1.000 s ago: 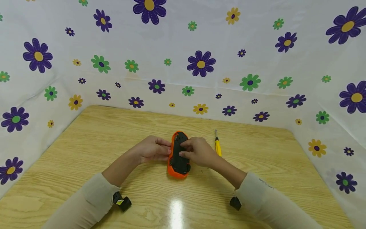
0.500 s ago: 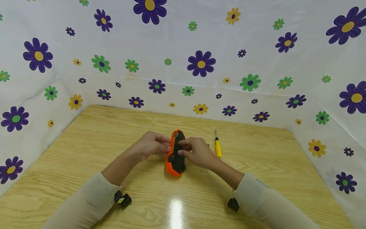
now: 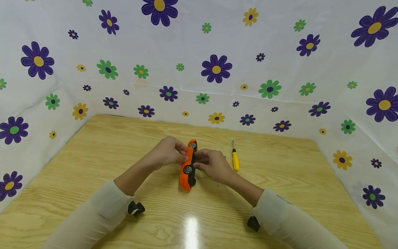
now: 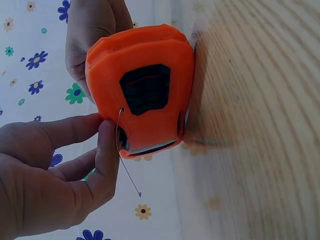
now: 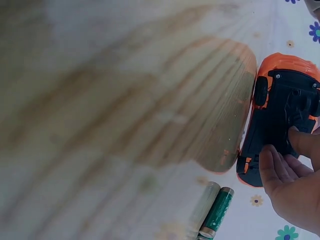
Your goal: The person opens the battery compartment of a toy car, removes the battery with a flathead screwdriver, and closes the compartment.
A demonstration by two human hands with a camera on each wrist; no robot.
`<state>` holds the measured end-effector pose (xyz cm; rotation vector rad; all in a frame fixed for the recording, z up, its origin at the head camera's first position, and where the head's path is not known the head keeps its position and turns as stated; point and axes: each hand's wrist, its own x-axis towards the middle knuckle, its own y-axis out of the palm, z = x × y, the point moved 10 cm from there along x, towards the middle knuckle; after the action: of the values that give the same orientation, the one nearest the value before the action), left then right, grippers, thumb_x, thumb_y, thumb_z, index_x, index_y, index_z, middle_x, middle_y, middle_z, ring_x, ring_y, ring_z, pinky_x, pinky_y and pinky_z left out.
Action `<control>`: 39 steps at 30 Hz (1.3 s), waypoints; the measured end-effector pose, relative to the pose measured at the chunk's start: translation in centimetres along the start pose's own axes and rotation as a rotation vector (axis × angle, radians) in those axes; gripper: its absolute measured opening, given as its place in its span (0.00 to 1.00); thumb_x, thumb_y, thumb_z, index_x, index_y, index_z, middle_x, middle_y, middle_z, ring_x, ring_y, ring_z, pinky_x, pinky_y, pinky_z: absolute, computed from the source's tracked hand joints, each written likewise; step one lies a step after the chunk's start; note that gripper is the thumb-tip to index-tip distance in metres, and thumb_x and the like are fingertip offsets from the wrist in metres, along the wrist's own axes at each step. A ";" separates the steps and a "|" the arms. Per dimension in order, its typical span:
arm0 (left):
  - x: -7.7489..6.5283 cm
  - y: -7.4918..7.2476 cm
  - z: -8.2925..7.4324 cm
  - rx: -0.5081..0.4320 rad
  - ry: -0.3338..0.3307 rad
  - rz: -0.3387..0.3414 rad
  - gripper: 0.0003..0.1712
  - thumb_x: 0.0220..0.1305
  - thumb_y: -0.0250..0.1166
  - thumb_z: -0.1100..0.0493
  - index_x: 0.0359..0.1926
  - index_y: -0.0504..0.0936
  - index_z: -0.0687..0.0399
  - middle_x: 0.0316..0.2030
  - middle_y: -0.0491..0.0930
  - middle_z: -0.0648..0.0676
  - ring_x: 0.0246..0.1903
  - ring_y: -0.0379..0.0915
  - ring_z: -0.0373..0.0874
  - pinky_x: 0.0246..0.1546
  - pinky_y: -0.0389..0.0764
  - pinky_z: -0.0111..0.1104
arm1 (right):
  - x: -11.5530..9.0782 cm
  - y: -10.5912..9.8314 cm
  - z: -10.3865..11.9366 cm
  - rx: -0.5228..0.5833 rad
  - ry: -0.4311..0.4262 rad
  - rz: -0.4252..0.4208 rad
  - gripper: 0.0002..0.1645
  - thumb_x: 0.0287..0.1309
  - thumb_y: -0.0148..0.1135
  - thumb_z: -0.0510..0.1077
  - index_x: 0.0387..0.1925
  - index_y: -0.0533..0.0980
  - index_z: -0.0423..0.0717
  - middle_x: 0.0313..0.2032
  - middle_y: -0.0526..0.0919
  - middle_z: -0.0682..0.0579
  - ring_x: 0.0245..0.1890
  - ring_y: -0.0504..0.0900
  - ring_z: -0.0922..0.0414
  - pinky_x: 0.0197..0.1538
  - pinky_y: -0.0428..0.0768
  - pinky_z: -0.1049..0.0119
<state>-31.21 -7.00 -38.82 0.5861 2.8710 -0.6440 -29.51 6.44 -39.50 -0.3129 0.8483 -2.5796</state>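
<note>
An orange toy car (image 3: 187, 159) with a black underside (image 5: 280, 110) stands tilted up on its side on the table, wheels facing right. My left hand (image 3: 166, 152) pinches its upper side, and the fingertips (image 4: 106, 132) touch the window area in the left wrist view. From the other side my right hand (image 3: 214, 166) holds the car at its underside, thumb and fingers curled against the black base. What lies under those fingers is hidden. A thin wire (image 4: 126, 165) sticks out from the orange body.
Right of the hands lies a yellow-handled screwdriver (image 3: 235, 160) on the wooden table (image 3: 124, 138). A green battery (image 5: 217, 212) lies near the car in the right wrist view. Flower-printed cloth (image 3: 186, 45) encloses the back and sides.
The toy car has turned from showing its underside to standing more on its side, so its orange flank and wheels now face up. The left hand has risen slightly with it.
</note>
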 end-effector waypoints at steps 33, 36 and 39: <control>0.3 1.1 -1.1 0.118 0.005 -0.025 0.18 0.62 0.74 0.67 0.53 0.85 0.66 0.43 0.83 0.57 0.37 0.83 0.46 0.38 0.87 0.34 | -0.7 -1.8 -1.7 0.288 0.273 -0.021 0.16 0.71 0.65 0.41 0.54 0.80 0.36 0.45 0.87 0.40 0.43 0.88 0.48 0.48 0.89 0.58; 0.3 1.1 -1.1 0.119 0.005 -0.030 0.18 0.62 0.74 0.67 0.52 0.86 0.65 0.42 0.83 0.56 0.39 0.82 0.47 0.39 0.88 0.35 | -0.7 -1.5 -2.0 0.405 0.385 -0.041 0.14 0.71 0.64 0.42 0.51 0.82 0.35 0.44 0.87 0.41 0.42 0.88 0.47 0.49 0.89 0.57; 0.3 1.2 -1.2 0.110 0.005 -0.029 0.18 0.62 0.74 0.67 0.53 0.86 0.65 0.42 0.83 0.56 0.39 0.81 0.47 0.40 0.89 0.36 | -0.6 -1.3 -2.0 0.429 0.442 -0.049 0.13 0.71 0.64 0.42 0.47 0.84 0.34 0.41 0.88 0.43 0.39 0.89 0.49 0.49 0.89 0.56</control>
<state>-31.05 -5.39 -38.25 0.5621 2.8681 -0.8100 -30.10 8.73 -40.34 0.3769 0.3948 -2.8318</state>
